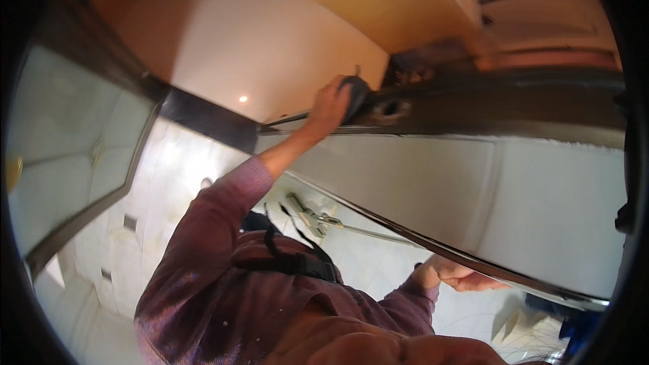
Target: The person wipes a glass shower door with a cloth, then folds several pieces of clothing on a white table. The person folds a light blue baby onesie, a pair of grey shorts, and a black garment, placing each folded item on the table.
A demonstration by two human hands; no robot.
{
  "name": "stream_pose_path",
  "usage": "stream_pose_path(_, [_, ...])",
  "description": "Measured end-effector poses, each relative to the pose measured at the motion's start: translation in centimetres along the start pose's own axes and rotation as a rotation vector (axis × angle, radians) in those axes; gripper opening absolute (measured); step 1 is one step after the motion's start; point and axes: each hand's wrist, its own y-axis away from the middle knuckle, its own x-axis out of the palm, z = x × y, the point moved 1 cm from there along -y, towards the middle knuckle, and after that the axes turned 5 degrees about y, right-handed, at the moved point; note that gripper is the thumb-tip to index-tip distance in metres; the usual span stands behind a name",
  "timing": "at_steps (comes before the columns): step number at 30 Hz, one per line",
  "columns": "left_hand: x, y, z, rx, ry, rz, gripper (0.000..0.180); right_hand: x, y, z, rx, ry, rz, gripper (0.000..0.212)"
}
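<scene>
1. While the left hand (328, 107) is raised at the far side of the scene, its fingers are closed around a dark pad (355, 100); cloth or sponge, cannot tell which.
2. Dark pad sits at the left end of a brown frame edge (514, 111), just left of a round hole (391, 109) in it.
3. Right hand (456, 274) is near, right of centre, by the near rim of a white panel (419, 182). Fingertips partly hidden there; cannot tell whether it grips.
4. White panel lies between the two hands, its near rim slanting from far left to near right.
5. Long-handled floor tool (307, 215) on pale floor (365, 260), between panel and the wearer's purple sweater (189, 284). Black strap (297, 263) across the sweater.
6. Left side: dark-framed pale pane (74, 128). Near right: blue item (578, 328), kind unclear.
</scene>
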Motion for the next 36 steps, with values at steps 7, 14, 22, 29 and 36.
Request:
stream_pose_path(7, [-8.8, 4.7, 7.3, -0.168, -0.369, -0.086, 0.033, 1.1, -2.5, 0.3, 0.01, -0.267, -0.052, 0.048])
stream_pose_path(14, [-30.2, 5.0, 5.2, -0.47, -0.129, -0.716, 0.043, 0.9, -4.5, 5.1, -0.187, -0.312, -0.116, 0.032])
stream_pose_path(22, [-45.3, -4.1, -21.5, 0.896, -0.9, -0.959, 0.038, 3.5, -0.7, 16.2, 0.069, -0.76, 0.544, 0.022])
stream_pose_path(29, [-50.5, -0.9, -19.5, 0.789, -1.373, -0.824, 0.049, 7.9, 4.5, 17.6, 0.1, -0.423, 0.803, 0.018])
stream_pose_path(36, [-51.8, 3.3, -10.7, 0.166, -1.218, -0.757, 0.042, 8.2, 8.3, 16.7, 0.038, -0.238, 0.95, 0.014])
